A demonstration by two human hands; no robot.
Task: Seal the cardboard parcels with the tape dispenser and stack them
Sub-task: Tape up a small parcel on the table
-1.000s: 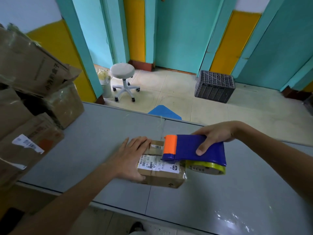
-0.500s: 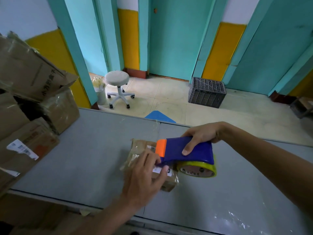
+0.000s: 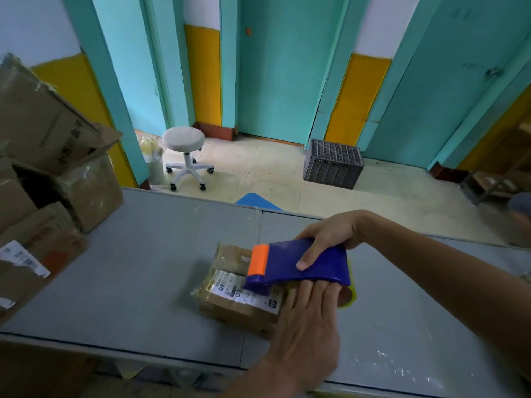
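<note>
A small cardboard parcel (image 3: 230, 285) with a white label lies on the grey table (image 3: 143, 268). Above its right half sits a blue tape dispenser (image 3: 324, 268) with an orange front and a yellow tape roll. My right hand (image 3: 330, 237) grips the dispenser from the far side, thumb on its top. My left hand (image 3: 307, 320) lies with straight fingers on the parcel's right end, fingertips under the dispenser. The tape roll is mostly hidden behind my left hand.
Several cardboard boxes (image 3: 48, 173) are stacked at the table's left end. Beyond the table stand a white swivel stool (image 3: 185, 152), a grey plastic crate (image 3: 333, 163) and a blue object (image 3: 257, 201) on the tiled floor.
My left hand has moved from the parcel's left side across to its right end, under the dispenser. The dispenser has stayed over the parcel's right half.
</note>
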